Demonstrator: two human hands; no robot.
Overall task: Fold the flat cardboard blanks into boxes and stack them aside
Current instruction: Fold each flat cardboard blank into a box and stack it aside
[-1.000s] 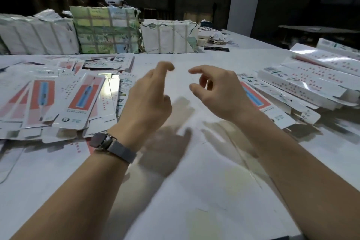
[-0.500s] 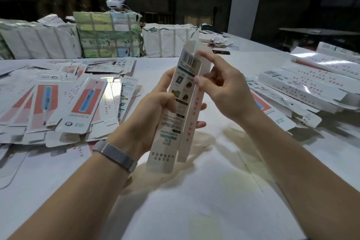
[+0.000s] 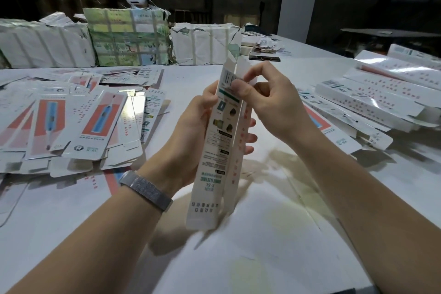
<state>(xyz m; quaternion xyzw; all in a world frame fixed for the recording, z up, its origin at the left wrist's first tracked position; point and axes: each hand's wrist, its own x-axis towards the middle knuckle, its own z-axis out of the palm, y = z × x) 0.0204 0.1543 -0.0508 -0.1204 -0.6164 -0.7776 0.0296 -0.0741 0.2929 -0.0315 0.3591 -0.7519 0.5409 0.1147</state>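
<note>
The cardboard blank [image 3: 222,141] is smooth printed card. The flat blanks [image 3: 95,122] and folded boxes [image 3: 372,100] gleam glossy. The watch band [image 3: 146,190] is woven metal mesh. The white worktop [image 3: 262,246] looks matt.

Dim room, dark background. Overhead light hits the worktop [image 3: 274,258]; soft shadows under arms. Glare on flat blanks [image 3: 133,105]. Box [image 3: 214,169] bottom motion-blurred; wide-angle edge bending.
</note>
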